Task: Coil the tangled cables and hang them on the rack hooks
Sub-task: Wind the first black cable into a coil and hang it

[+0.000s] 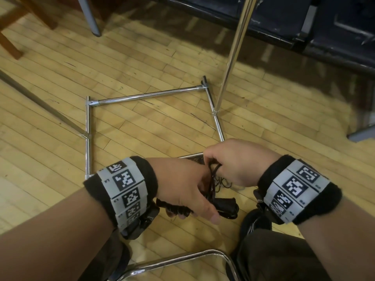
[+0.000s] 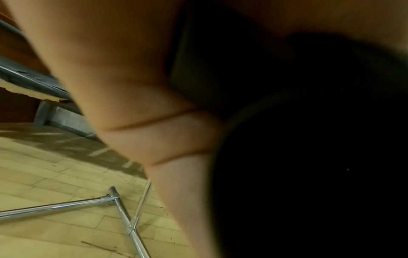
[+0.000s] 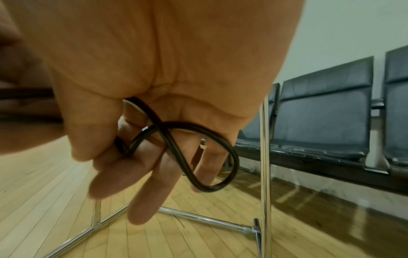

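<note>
Both hands meet low in the head view over a bundle of black cable [image 1: 213, 187]. My left hand [image 1: 182, 191] grips the coiled bundle with a black plug block [image 1: 226, 207] sticking out beside the thumb. My right hand [image 1: 233, 161] pinches a loop of the same cable [image 3: 176, 143] between thumb and fingers; the loop twists across the fingers in the right wrist view. The left wrist view is mostly blocked by skin and a dark mass. The chrome rack's base frame [image 1: 146, 95] lies on the floor ahead, with its upright pole [image 1: 233, 51] rising at right. No hooks are in view.
Wooden parquet floor all around. A row of dark padded seats [image 3: 326, 111] runs along the wall at right. A grey furniture leg [image 1: 89, 17] and wooden legs [image 1: 10, 43] stand at the far left. A chrome chair tube [image 1: 182, 258] curves below my arms, between my knees.
</note>
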`<action>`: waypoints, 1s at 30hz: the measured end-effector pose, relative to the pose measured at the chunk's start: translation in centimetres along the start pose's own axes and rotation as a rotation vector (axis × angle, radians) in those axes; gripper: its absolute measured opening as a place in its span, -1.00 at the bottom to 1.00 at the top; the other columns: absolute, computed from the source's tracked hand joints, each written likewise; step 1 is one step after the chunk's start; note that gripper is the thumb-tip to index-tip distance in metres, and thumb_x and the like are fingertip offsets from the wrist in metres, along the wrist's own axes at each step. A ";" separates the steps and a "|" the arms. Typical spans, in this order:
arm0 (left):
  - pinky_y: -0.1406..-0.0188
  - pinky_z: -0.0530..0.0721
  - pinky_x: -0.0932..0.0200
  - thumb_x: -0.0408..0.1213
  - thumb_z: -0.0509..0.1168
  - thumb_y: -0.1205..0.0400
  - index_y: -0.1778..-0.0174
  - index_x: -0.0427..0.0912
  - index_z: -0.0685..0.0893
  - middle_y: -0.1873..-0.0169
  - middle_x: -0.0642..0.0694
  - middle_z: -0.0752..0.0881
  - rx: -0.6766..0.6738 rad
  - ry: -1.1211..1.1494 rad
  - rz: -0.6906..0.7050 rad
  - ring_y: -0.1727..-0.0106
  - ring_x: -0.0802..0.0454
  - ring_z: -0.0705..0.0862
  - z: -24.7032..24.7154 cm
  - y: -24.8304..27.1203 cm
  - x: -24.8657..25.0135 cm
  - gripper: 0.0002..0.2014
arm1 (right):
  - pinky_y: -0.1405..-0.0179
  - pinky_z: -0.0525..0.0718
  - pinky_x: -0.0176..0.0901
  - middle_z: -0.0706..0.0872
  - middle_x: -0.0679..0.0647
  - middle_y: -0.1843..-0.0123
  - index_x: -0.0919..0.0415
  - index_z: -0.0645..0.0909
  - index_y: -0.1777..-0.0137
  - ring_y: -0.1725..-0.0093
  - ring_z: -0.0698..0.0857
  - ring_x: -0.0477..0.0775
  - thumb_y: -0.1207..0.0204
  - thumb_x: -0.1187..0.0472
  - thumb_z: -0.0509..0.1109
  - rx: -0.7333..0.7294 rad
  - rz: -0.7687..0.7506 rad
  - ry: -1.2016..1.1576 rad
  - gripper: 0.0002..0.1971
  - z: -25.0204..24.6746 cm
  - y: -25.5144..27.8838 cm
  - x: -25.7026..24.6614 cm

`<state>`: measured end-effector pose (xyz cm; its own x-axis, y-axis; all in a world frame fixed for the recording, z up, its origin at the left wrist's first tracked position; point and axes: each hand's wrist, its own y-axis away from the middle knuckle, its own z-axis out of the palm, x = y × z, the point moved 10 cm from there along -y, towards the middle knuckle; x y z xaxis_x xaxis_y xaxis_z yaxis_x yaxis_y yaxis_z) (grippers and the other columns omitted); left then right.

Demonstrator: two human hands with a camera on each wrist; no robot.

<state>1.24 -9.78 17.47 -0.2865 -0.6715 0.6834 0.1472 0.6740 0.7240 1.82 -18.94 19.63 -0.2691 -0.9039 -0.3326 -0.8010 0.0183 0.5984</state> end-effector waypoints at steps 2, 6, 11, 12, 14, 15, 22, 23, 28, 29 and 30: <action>0.18 0.90 -0.01 0.14 0.68 -0.48 -0.20 -0.05 0.70 0.06 -0.15 0.89 0.024 -0.066 -0.036 0.30 0.08 0.80 -0.2 -0.2 -0.4 -0.48 | 0.28 0.70 -0.15 0.64 -0.13 0.14 -0.08 0.63 -0.16 0.18 0.65 -0.10 -0.73 0.12 0.31 0.041 -0.006 0.055 -0.88 -0.5 0.2 -0.3; 0.27 0.88 0.10 0.22 0.65 -0.47 -0.11 -0.06 0.78 0.16 -0.13 0.90 0.096 -0.145 -0.112 0.37 0.09 0.77 -1.2 -0.4 -1.3 -0.50 | 0.27 0.66 -0.15 0.60 -0.15 0.15 -0.08 0.59 -0.16 0.18 0.60 -0.13 -0.74 0.12 0.28 0.125 -0.042 0.083 -0.90 -1.8 0.7 -1.6; 0.31 0.90 0.09 0.20 0.57 -0.56 -0.03 0.01 0.82 0.37 0.02 0.80 0.147 -0.170 -0.124 0.44 0.11 0.74 -1.8 -0.7 -1.6 -0.65 | 0.27 0.59 -0.17 0.54 -0.17 0.17 -0.13 0.48 -0.02 0.18 0.56 -0.13 -0.70 0.10 0.29 0.192 -0.094 0.086 -0.92 -3.2 1.5 -3.3; 0.28 0.92 0.02 0.16 0.54 -0.60 0.00 0.05 0.81 0.37 0.01 0.80 0.163 -0.142 -0.125 0.43 0.09 0.74 -2.0 -0.8 -1.7 -0.73 | 0.28 0.57 -0.17 0.55 -0.17 0.17 -0.15 0.45 0.01 0.17 0.57 -0.13 -0.68 0.10 0.30 0.200 -0.103 0.075 -0.90 -3.4 1.6 -3.5; 0.36 0.89 0.05 0.10 0.46 -0.68 0.14 0.13 0.73 0.38 0.04 0.78 0.243 -0.107 -0.128 0.46 0.08 0.73 -3.3 -0.6 -1.8 -0.82 | 0.32 0.52 -0.18 0.56 -0.17 0.19 -0.13 0.46 0.01 0.19 0.56 -0.15 -0.67 0.11 0.29 0.223 -0.123 0.052 -0.91 -3.6 2.0 -4.0; 0.42 0.85 0.12 0.07 0.42 -0.71 0.16 0.17 0.68 0.36 0.03 0.78 0.306 -0.096 -0.127 0.47 0.09 0.74 -4.3 -0.4 -1.9 -0.83 | 0.34 0.49 -0.19 0.55 -0.17 0.21 -0.11 0.50 -0.02 0.22 0.55 -0.15 -0.68 0.11 0.28 0.241 -0.129 0.046 -0.94 -3.8 2.1 -4.1; 0.12 0.91 -0.33 -0.02 0.39 -0.77 -0.27 0.02 0.67 0.03 -0.28 0.80 0.695 0.238 -0.037 0.10 -0.30 0.90 -9.6 1.3 -2.8 -0.79 | 0.42 0.46 -0.20 0.59 -0.14 0.19 -0.06 0.49 -0.29 0.28 0.58 -0.13 -0.80 -0.01 0.18 0.349 -0.050 -0.091 -0.84 -4.8 1.9 -2.2; 0.12 0.90 -0.36 -0.02 0.42 -0.76 -0.25 -0.01 0.66 0.03 -0.31 0.79 0.690 0.314 -0.022 0.11 -0.33 0.90 -9.6 1.3 -3.1 -0.78 | 0.44 0.42 -0.20 0.58 -0.13 0.21 -0.06 0.48 -0.28 0.30 0.57 -0.12 -0.82 -0.01 0.15 0.334 -0.036 -0.099 -0.85 -4.6 1.8 -1.8; 0.25 0.88 -0.21 -0.05 0.55 -0.68 -0.22 -0.13 0.66 0.06 -0.34 0.75 0.563 0.570 0.015 0.21 -0.29 0.88 -8.7 0.7 -3.9 -0.67 | 0.41 0.62 -0.03 0.64 -0.05 0.24 -0.07 0.48 -0.19 0.30 0.65 -0.03 -0.83 -0.04 0.11 0.247 0.006 -0.139 -0.85 -3.6 1.3 -0.7; 0.26 0.86 -0.17 -0.06 0.56 -0.67 -0.23 -0.14 0.66 0.07 -0.35 0.74 0.541 0.611 0.026 0.22 -0.28 0.88 -8.6 0.6 -3.8 -0.65 | 0.36 0.70 0.05 0.66 -0.04 0.23 -0.07 0.49 -0.18 0.27 0.67 -0.02 -0.83 -0.04 0.11 0.250 0.007 -0.155 -0.85 -3.7 1.3 -0.6; 0.26 0.86 -0.15 -0.07 0.57 -0.66 -0.24 -0.14 0.67 0.06 -0.35 0.74 0.523 0.651 0.034 0.21 -0.27 0.88 -8.5 0.6 -3.7 -0.65 | 0.30 0.75 0.11 0.67 -0.05 0.22 -0.08 0.49 -0.18 0.26 0.69 0.00 -0.83 -0.04 0.11 0.256 0.008 -0.166 -0.85 -3.8 1.3 -0.5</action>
<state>10.44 -9.47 16.17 0.3382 -0.5835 0.7383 -0.3589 0.6453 0.6744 2.94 -20.13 23.39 -0.3432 -0.8213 -0.4556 -0.9014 0.1516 0.4057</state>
